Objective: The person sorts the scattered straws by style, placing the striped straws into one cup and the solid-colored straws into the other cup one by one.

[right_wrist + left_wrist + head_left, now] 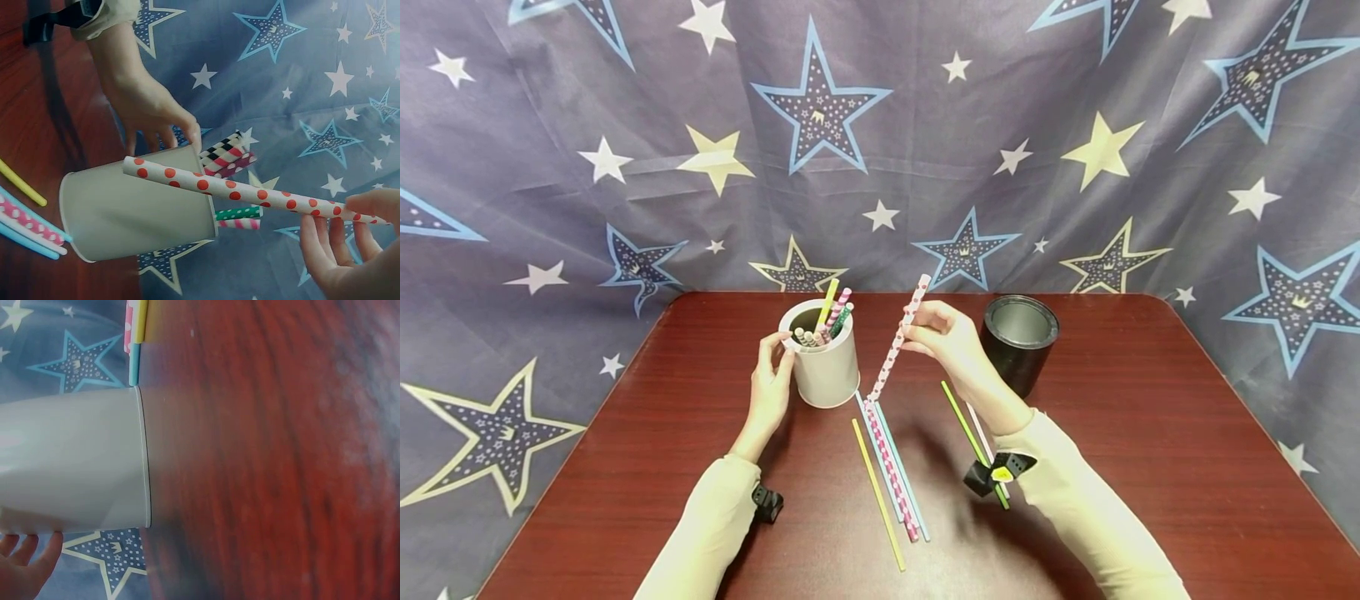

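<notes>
While the starry curtain (925,158) hung behind the white container (826,379), the worktop (1187,450) spread beneath it, smooth-looking enough that a nudge might slide things. The right sleeve (1067,492) reached in to the right of the white container, and a careless swing could have knocked the black container (1033,354), standing farther right of it.

The left hand (770,383) was curled against the left side of the white container by its rim; too slack a hold there would let a bump tip it. To the right of the white container, the right hand (958,342) had thumb and fingers clamped on the red-spotted straw (247,191), well up its length. That straw slanted beside the white container, lower end seemingly below the rim, so a level sideways push would probably jab the outer wall.

The standing straws (825,310) crowded the mouth of the white container and could snag another. Nearer the person than the white container lay the pink straw (890,467), blue straws (901,471), yellow straw (877,493) and green straw (965,425), which a low sleeve might drag or set rolling
</notes>
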The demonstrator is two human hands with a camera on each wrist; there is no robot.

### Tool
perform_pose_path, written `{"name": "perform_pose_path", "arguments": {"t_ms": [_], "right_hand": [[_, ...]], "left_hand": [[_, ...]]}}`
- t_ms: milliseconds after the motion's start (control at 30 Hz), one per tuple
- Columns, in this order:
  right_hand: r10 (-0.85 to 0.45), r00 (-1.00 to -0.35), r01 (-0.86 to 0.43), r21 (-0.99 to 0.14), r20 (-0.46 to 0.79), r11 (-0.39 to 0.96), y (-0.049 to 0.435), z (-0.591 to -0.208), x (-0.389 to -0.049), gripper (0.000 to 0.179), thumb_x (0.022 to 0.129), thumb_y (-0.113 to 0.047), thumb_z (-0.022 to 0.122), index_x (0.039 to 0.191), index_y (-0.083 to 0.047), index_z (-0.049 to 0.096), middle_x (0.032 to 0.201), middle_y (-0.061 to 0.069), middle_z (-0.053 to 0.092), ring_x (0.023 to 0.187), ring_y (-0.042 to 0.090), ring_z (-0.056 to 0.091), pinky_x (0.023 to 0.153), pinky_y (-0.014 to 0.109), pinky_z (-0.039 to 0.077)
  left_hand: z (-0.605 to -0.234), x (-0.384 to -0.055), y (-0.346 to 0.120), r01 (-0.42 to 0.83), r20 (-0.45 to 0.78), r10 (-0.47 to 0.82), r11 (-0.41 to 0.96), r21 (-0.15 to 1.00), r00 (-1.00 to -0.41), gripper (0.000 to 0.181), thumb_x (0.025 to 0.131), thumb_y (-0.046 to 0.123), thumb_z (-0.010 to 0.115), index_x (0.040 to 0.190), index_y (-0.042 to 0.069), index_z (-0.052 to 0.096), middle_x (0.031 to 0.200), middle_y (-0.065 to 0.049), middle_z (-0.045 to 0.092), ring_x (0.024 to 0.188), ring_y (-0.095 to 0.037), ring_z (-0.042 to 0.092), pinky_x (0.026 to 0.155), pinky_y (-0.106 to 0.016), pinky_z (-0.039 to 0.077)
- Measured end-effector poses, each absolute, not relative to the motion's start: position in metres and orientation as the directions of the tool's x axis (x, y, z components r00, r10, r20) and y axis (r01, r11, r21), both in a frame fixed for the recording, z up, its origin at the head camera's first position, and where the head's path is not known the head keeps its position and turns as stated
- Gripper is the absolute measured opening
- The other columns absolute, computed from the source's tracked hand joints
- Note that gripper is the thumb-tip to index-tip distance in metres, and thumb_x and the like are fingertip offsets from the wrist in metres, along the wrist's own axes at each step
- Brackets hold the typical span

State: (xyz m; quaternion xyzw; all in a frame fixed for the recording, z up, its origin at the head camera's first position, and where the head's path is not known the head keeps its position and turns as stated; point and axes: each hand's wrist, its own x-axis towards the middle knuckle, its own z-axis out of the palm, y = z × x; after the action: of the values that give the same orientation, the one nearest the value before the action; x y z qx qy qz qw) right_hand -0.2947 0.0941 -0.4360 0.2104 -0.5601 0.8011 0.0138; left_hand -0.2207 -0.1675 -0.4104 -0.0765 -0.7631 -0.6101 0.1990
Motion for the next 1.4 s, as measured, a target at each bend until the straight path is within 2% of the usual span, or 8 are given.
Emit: {"name": "perform_pose_path", "arguments": {"t_ms": [100, 200, 433, 633, 733, 967, 1167, 1400], "right_hand": [[-0.171, -0.898, -0.319, -0.868, 0.405, -0.381, 0.082, -0.361, -0.24, 0.025, 0.076, -0.004, 0.066, 0.101, 0.001, 0.06, 0.086, 0.014, 0.062, 0.077, 0.02, 0.062, 0.072, 0.037, 0.051], [-0.126, -0.91, -0.325, -0.869, 0.395, -0.374, 0.075, -0.33, -0.216, 0.026, 0.075, -0.004, 0.066, 0.098, 0.005, 0.058, 0.086, 0.016, 0.061, 0.078, 0.021, 0.061, 0.075, 0.038, 0.05], [-0.061, -0.877, -0.419, -0.823, 0.476, -0.384, 0.077, -0.397, -0.289, 0.031, 0.076, 0.0, 0.066, 0.105, 0.001, 0.058, 0.099, 0.015, 0.063, 0.086, 0.024, 0.062, 0.075, 0.037, 0.05], [0.016, -0.848, -0.497, -0.786, 0.529, -0.368, 0.063, -0.333, -0.243, 0.027, 0.074, -0.006, 0.069, 0.098, 0.002, 0.058, 0.093, 0.011, 0.064, 0.083, 0.018, 0.061, 0.075, 0.032, 0.049], [0.054, -0.849, -0.517, -0.805, 0.526, -0.289, 0.055, -0.307, -0.223, 0.02, 0.076, 0.004, 0.063, 0.094, 0.004, 0.056, 0.088, 0.005, 0.064, 0.081, 0.012, 0.06, 0.076, 0.028, 0.048], [0.063, -0.867, -0.495, -0.84, 0.494, -0.223, 0.043, -0.301, -0.226, 0.016, 0.077, 0.01, 0.058, 0.092, 0.005, 0.055, 0.081, -0.006, 0.062, 0.077, 0.004, 0.058, 0.075, 0.022, 0.046], [0.059, -0.86, -0.506, -0.835, 0.506, -0.217, 0.035, -0.31, -0.235, 0.019, 0.076, 0.011, 0.059, 0.094, 0.011, 0.054, 0.084, 0.0, 0.064, 0.077, 0.004, 0.059, 0.074, 0.022, 0.046], [0.003, -0.871, -0.485, -0.86, 0.491, -0.156, 0.023, -0.32, -0.246, 0.022, 0.077, 0.011, 0.058, 0.099, 0.014, 0.054, 0.091, 0.024, 0.061, 0.077, 0.003, 0.058, 0.077, 0.025, 0.047]], "left_hand": [[-0.41, -0.221, -0.168, 0.36, 0.397, -0.127, 0.244, 0.901, -0.909, 0.028, 0.091, 0.004, 0.043, 0.118, -0.004, 0.041, 0.122, -0.024, 0.047, 0.114, -0.031, 0.043, 0.093, -0.045, 0.034], [-0.41, -0.221, -0.168, 0.363, 0.399, -0.124, 0.239, 0.901, -0.908, 0.028, 0.091, 0.004, 0.042, 0.118, -0.005, 0.041, 0.122, -0.025, 0.047, 0.114, -0.032, 0.043, 0.094, -0.045, 0.033], [-0.41, -0.22, -0.168, 0.352, 0.391, -0.128, 0.248, 0.902, -0.911, 0.028, 0.091, 0.005, 0.043, 0.118, -0.004, 0.041, 0.122, -0.023, 0.048, 0.113, -0.027, 0.044, 0.093, -0.039, 0.035], [-0.409, -0.22, -0.167, 0.347, 0.388, -0.13, 0.255, 0.902, -0.912, 0.029, 0.091, 0.005, 0.043, 0.118, -0.004, 0.042, 0.122, -0.023, 0.048, 0.113, -0.026, 0.045, 0.086, -0.016, 0.036], [-0.409, -0.22, -0.167, 0.356, 0.395, -0.128, 0.251, 0.9, -0.91, 0.028, 0.091, 0.005, 0.043, 0.118, -0.005, 0.041, 0.122, -0.024, 0.048, 0.113, -0.028, 0.044, 0.087, -0.02, 0.036], [-0.409, -0.22, -0.166, 0.363, 0.401, -0.126, 0.248, 0.898, -0.907, 0.028, 0.091, 0.005, 0.044, 0.117, -0.005, 0.042, 0.121, -0.024, 0.049, 0.11, -0.03, 0.045, 0.089, -0.037, 0.036], [-0.409, -0.22, -0.166, 0.35, 0.392, -0.13, 0.259, 0.9, -0.911, 0.028, 0.091, 0.006, 0.044, 0.118, -0.004, 0.042, 0.12, -0.023, 0.05, 0.107, -0.025, 0.045, 0.085, -0.024, 0.037], [-0.408, -0.22, -0.166, 0.344, 0.386, -0.134, 0.257, 0.903, -0.913, 0.029, 0.091, 0.005, 0.043, 0.118, -0.005, 0.042, 0.121, -0.023, 0.049, 0.108, -0.021, 0.046, 0.085, -0.017, 0.036]]}}
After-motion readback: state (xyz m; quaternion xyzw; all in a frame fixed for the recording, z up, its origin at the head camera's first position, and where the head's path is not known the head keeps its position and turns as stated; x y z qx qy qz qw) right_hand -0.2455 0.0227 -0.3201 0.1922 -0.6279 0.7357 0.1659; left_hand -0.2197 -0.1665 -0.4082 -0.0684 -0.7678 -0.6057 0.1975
